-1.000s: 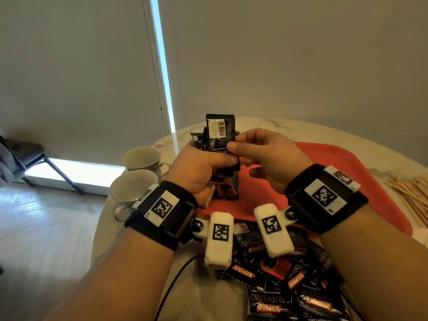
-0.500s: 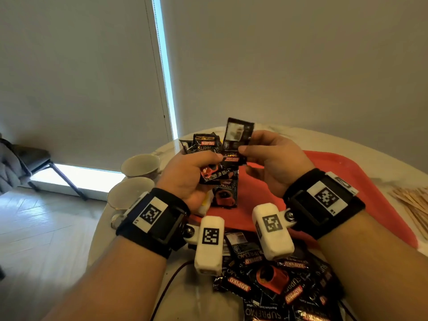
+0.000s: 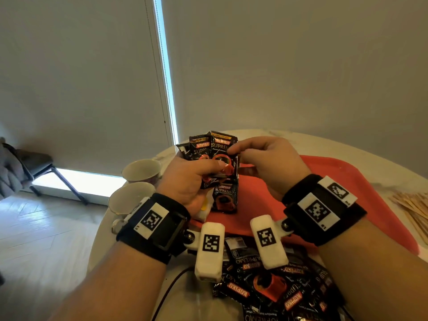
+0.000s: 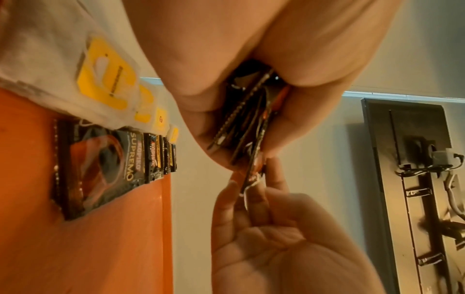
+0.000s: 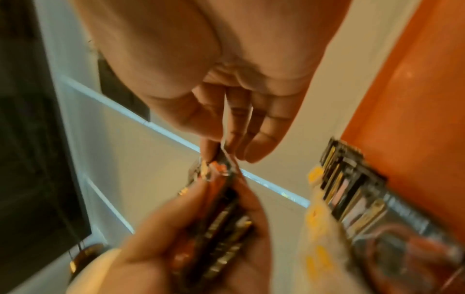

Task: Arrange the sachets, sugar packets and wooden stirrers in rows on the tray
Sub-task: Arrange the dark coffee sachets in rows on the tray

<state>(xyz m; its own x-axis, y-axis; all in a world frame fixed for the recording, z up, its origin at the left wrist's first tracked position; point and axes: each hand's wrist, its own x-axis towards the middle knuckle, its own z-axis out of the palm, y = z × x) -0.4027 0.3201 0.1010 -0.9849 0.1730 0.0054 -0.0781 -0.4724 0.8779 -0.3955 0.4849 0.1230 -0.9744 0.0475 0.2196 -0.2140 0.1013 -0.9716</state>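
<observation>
Black sachets [image 3: 209, 156] fanned in curled left hand [image 3: 187, 179], right hand [image 3: 268, 163] pinching front one (apparently fingertips only), raised over tray [image 3: 347, 181]

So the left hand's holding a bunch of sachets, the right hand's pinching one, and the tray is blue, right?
The tray is red-orange, not blue, as the head view shows. The rest holds: the left hand grips several sachets and the right hand pinches one.

Your head view looks forward and down over both wrists. Each wrist view looks along its palm, close up. All three share the fanned sachets [image 3: 214, 156] and tray [image 3: 335, 181].
</observation>
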